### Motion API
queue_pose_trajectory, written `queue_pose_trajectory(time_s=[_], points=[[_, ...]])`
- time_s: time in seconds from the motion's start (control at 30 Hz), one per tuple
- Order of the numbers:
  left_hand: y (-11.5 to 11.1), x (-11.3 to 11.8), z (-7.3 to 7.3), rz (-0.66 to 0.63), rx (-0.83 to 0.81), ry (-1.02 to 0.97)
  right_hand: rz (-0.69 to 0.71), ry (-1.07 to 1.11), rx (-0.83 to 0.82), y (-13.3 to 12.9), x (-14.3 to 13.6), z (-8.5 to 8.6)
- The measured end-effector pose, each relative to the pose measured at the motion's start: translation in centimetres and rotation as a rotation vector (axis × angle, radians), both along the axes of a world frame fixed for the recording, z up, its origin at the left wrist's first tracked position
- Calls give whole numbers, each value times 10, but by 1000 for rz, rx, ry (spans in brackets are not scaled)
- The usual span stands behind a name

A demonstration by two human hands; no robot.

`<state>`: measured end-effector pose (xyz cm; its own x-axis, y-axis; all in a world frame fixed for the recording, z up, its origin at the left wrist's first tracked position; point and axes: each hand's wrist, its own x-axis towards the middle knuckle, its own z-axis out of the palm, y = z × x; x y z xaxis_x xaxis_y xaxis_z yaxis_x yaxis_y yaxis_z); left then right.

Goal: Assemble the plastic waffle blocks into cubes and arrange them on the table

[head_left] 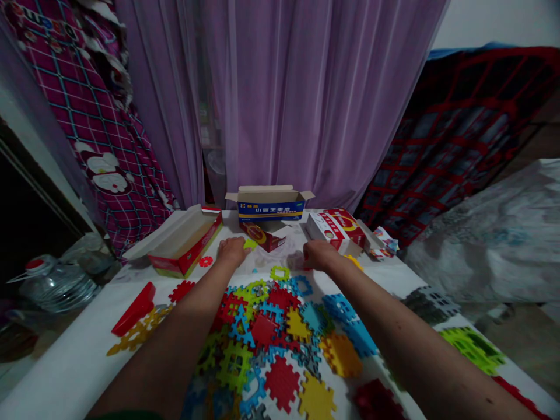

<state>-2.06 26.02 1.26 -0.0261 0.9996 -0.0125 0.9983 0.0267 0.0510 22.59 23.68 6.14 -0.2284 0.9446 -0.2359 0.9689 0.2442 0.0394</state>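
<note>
My left hand [233,251] reaches to the far part of the table, its fingers closed on a yellow-green plastic building piece [250,244]. Level with it on the right is my right hand [321,255], fingers curled down, with a bit of red showing at the fingertips that is too small to make out. Between my forearms lies a pile of notched plastic building pieces, among them a red piece [282,382], a yellow piece [315,398] and a blue triangular frame [241,328]. A yellow-green square frame [279,273] lies just beyond the pile.
An open red box [186,245] stands at left, a blue battery box [271,205] at the back, and a red-and-white box [330,228] at right. A red wedge-shaped piece [135,309] lies near the left edge. Green pieces [472,348] line the right edge. Purple curtains [280,93] hang behind.
</note>
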Motion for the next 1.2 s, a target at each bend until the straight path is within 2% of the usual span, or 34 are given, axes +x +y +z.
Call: queue_pose_trajectory(time_s=[0.13, 0.27, 0.33, 0.5, 0.6, 0.7, 0.8, 0.87, 0.93, 1.0, 1.1, 1.2], points=[[6, 5, 0, 79, -5, -70, 35, 51, -21, -6, 6, 17], [11, 10, 3, 136, -47, -119, 131, 190, -227, -8, 6, 24], [9, 10, 5, 138, -40, -129, 145, 237, -261, -6, 1, 18], [-8, -6, 18, 107, 7, -170, 85, 203, -147, -4, -19, -15], [-29, -26, 27, 74, 41, -248, 73, 214, -130, -6, -30, -29], [-60, -46, 31, -19, -21, -380, 75, 251, -152, -6, -37, -33], [-98, -57, 29, -126, -151, -509, 72, 317, -154, -5, -38, -29], [-119, -59, 27, -190, -197, -504, 84, 377, -151, -6, -36, -24], [-130, -59, 27, -253, -197, -465, 121, 435, -178, -11, -33, -17], [-130, -58, 27, -258, -139, -430, 172, 470, -240, -17, -30, -9], [-119, -58, 29, -162, -46, -401, 182, 439, -292, -24, -36, 0], [-116, -58, 30, -67, 28, -414, 89, 368, -190, -23, -58, 2]])
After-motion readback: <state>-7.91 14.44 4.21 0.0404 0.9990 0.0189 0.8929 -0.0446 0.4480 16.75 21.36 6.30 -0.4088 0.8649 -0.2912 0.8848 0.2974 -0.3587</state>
